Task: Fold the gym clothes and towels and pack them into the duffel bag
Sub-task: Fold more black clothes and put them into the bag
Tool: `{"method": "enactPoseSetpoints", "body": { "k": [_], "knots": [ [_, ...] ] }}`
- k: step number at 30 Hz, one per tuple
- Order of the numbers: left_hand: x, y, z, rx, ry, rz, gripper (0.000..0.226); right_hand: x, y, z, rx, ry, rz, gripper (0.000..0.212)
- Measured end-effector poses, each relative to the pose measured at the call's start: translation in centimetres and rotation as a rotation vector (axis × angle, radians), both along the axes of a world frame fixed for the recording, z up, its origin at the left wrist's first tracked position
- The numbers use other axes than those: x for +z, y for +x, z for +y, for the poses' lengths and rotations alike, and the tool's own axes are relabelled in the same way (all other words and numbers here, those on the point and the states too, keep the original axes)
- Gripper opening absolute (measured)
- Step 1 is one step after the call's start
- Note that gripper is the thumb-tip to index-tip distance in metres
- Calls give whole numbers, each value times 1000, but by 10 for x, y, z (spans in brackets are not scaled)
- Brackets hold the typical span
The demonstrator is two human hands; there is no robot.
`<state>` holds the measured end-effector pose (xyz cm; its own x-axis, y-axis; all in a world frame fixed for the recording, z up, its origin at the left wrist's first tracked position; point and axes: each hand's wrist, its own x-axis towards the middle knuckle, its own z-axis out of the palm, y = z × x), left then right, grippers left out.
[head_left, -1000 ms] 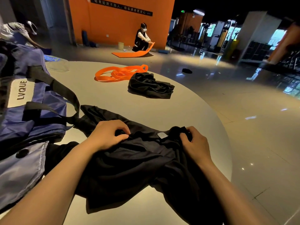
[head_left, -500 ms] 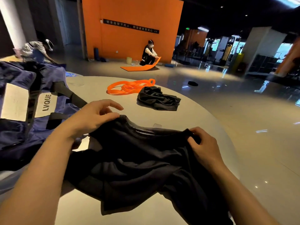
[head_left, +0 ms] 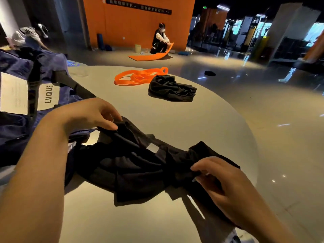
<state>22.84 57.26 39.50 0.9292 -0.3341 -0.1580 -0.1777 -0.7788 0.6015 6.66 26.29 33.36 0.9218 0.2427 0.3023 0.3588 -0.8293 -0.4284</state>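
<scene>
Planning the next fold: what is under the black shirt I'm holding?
The black shirt, pinched by the left hand and right hand, lies on the round table. Its left edge overlaps the blue duffel bag. Anything beneath the cloth is hidden.

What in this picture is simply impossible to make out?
- Head view: the duffel bag runs off the left edge; its opening is not visible.
- The black garment is dark and crumpled; its type is unclear.
- The right hand covers the cloth it pinches.
- The wall sign is too small to read.
</scene>
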Motion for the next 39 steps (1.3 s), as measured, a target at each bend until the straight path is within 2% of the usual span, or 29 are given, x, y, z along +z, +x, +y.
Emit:
{"method": "enactPoseSetpoints", "body": {
  "k": [5, 7, 10, 12, 13, 15, 17, 21, 23, 25, 28, 34, 39],
  "knots": [
    [-3, 4, 1, -20, 36, -5, 12, 13, 11, -8, -81, -31, -91, 28],
    [-2, 4, 4, -12, 18, -23, 11, 20, 22, -6, -78, -41, -61, 30],
    [0, 2, 5, -14, -7, -48, 11, 24, 43, 1, 18, -232, 50, 32],
    [2, 0, 5, -4, 3, -70, 10, 25, 52, 4, 77, -305, 73, 21],
    [3, -1, 5, 17, 4, -95, 9, 26, 55, 3, 68, -279, 61, 15],
    [5, 0, 6, 104, 8, -190, 6, 33, 59, -4, -11, -87, 43, 7],
    [5, 2, 1, 218, 1, -297, 6, 44, 65, -16, -115, 107, 13, 14],
    [-2, -1, -20, 338, -202, -460, 4, 80, 75, -44, -265, 213, -90, 9],
    [2, -1, -27, 351, -375, -486, 9, 104, 81, -60, -292, 362, -112, 7],
    [19, 3, -29, 351, -559, -485, 15, 131, 87, -69, -312, 499, -114, 9],
    [66, 5, -33, 304, -619, -552, 12, 178, 93, -73, -285, 596, -167, 12],
    [194, -17, -28, 325, -698, -838, 17, 285, 86, -66, -262, 478, -499, 19],
    [282, -63, -29, 398, -663, -1195, 14, 359, 55, -44, -316, 388, -820, 6]
  ]
}}
